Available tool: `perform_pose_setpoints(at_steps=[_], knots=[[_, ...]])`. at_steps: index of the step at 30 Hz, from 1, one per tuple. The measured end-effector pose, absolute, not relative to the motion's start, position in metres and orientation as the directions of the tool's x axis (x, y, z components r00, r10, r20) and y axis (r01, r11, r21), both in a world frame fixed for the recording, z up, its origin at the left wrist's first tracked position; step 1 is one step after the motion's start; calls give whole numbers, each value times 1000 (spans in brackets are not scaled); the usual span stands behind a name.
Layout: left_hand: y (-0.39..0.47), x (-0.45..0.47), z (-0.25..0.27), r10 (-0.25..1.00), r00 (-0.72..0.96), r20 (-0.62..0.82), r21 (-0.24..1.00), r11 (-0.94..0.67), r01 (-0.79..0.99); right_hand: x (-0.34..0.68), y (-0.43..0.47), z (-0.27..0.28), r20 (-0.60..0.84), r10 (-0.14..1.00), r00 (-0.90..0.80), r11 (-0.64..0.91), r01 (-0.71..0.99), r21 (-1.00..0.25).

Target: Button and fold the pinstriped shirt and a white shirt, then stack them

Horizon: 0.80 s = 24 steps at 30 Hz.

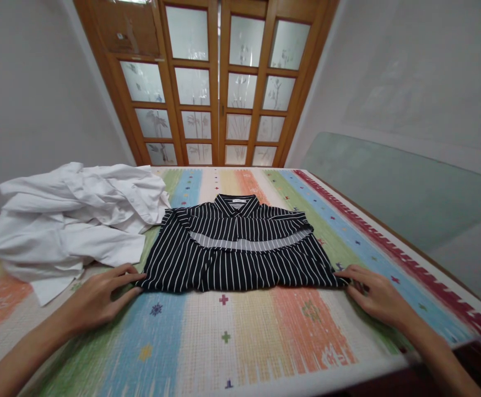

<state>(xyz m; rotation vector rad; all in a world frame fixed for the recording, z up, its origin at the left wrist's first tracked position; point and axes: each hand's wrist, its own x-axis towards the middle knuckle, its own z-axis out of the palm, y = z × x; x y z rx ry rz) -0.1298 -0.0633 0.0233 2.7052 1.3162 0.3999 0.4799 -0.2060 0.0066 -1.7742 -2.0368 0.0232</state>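
A black shirt with white stripes (pixel 240 270) lies in front of me, its collar pointing away and its lower part folded up over the body. Between the folded layers a pale inner side shows as a curved band. My left hand (pixel 107 291) pinches the shirt's near left corner between thumb and fingers. At the near right corner, my right hand (pixel 370 291) grips the fabric the same way. Both corners rest at about table height.
A heap of crumpled white clothes (pixel 79 215) lies to the left, close to the shirt. The surface wears a colourful striped cloth (pixel 207 342). Beyond stand wooden doors with glass panes (pixel 219 82). A pale green panel (pixel 401 193) leans along the right wall.
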Motion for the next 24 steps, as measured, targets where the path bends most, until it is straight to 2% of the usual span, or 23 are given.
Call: perform_pose_setpoints(at_steps=[7, 10, 13, 19, 24], knots=[[-65, -99, 41, 945, 281, 165, 268, -317, 910, 458, -195, 15, 286, 938, 194, -59, 905, -420], [-59, -89, 41, 963, 227, 143, 266, -258, 929, 449, -189, 10, 313, 920, 236, -117, 927, -357], [-56, -82, 38, 959, 268, 90, 249, -282, 926, 444, -185, 3, 338, 917, 211, -116, 953, -282], [-62, -82, 33, 972, 212, 98, 99, -222, 970, 449, -188, -7, 416, 880, 229, -160, 968, -194], [-64, -88, 30, 985, 152, 81, 65, -158, 985, 453, -188, -8, 379, 882, 281, -215, 954, -207]])
